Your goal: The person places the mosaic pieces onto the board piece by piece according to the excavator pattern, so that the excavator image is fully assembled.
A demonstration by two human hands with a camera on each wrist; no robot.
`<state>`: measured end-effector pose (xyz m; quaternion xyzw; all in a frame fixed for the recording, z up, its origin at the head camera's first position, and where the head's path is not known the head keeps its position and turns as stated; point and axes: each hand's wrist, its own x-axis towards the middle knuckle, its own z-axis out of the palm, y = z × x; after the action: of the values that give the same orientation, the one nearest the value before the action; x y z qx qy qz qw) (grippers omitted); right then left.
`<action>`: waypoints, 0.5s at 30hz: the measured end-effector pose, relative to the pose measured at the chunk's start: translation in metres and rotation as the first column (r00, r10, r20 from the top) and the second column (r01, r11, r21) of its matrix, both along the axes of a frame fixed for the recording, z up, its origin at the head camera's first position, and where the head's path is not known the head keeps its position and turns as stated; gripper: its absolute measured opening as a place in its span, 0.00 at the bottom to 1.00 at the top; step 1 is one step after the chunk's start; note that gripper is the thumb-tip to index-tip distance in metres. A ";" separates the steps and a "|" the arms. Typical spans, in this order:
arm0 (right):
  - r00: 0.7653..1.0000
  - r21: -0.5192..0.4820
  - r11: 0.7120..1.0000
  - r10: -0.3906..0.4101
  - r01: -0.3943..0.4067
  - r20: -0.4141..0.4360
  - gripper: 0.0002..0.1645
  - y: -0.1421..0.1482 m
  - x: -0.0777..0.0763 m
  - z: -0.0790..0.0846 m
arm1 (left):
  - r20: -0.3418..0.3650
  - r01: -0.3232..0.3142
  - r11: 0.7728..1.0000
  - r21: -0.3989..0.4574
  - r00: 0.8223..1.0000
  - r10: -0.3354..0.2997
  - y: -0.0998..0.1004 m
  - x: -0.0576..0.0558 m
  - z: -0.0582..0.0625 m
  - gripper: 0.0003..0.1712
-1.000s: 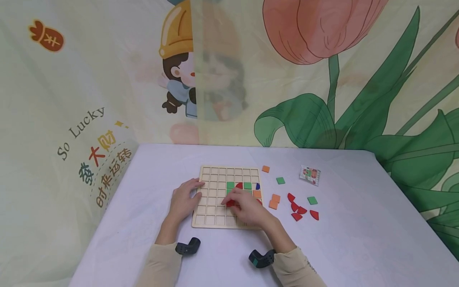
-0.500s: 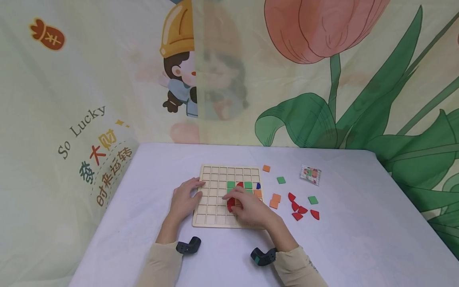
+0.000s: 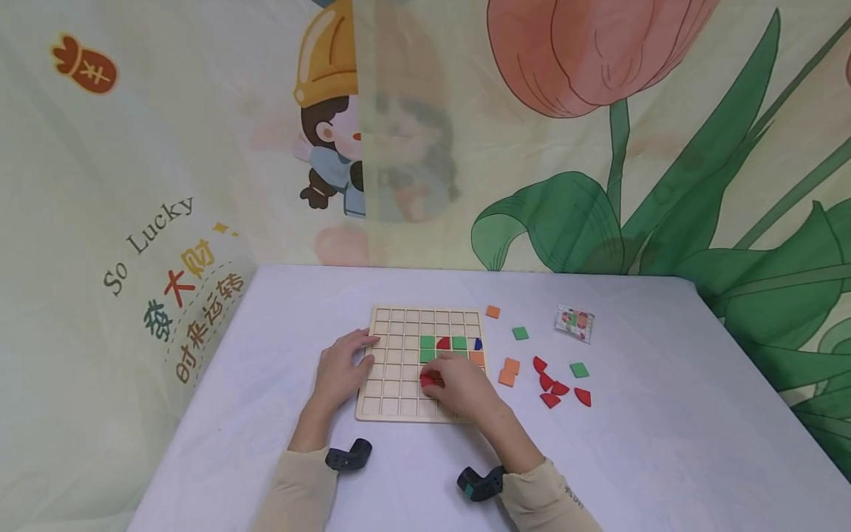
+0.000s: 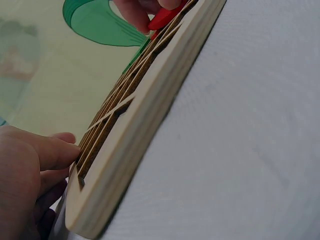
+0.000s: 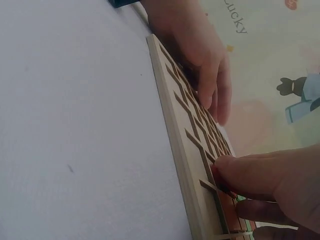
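A square wooden grid board [image 3: 392,406] lies on the white table. My left hand [image 3: 341,372] rests at its left edge, fingers relaxed; in the left wrist view those fingers [image 4: 52,152] touch the rim. Over the board's lower middle, my right hand [image 3: 465,388] pinches a red quarter-circle tile [image 4: 164,19] at a cell. Green square tiles [image 3: 428,343], another red quarter-circle tile [image 3: 443,343], a small blue tile [image 3: 478,344] and an orange tile [image 3: 476,358] sit in cells to the right. My right hand hides some of the filled cells.
Right of the board lie several loose red quarter-circle tiles [image 3: 560,389], orange square tiles [image 3: 507,377] and green square tiles [image 3: 521,333]. A small clear packet with a coloured pattern [image 3: 575,324] lies at the back right. A printed curtain [image 3: 425,244] hangs behind the table.
The right hand's fingers have drawn in closer round the red tile, and the index finger has shifted right. The left hand stays put at the board's edge.
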<state>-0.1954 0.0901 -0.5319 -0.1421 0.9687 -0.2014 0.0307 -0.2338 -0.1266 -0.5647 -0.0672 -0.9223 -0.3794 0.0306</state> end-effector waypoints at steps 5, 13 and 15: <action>1.000 -0.004 1.000 0.013 -0.013 0.006 0.14 -0.001 0.000 0.001 | 0.000 0.001 1.000 -0.003 1.000 -0.001 0.000 0.001 0.000 0.20; 0.998 0.013 0.998 0.064 -0.064 -0.012 0.11 -0.001 0.001 0.000 | -0.006 0.009 1.000 -0.004 1.000 -0.009 -0.001 0.001 0.000 0.20; 0.997 0.019 0.997 0.076 -0.075 -0.015 0.10 0.000 0.001 0.000 | -0.009 0.011 1.000 -0.005 1.000 -0.011 -0.001 0.001 0.000 0.20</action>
<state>-0.1942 0.0897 -0.5321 -0.1798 0.9646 -0.1901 0.0321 -0.2327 -0.1279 -0.5648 -0.0739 -0.9227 -0.3770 0.0326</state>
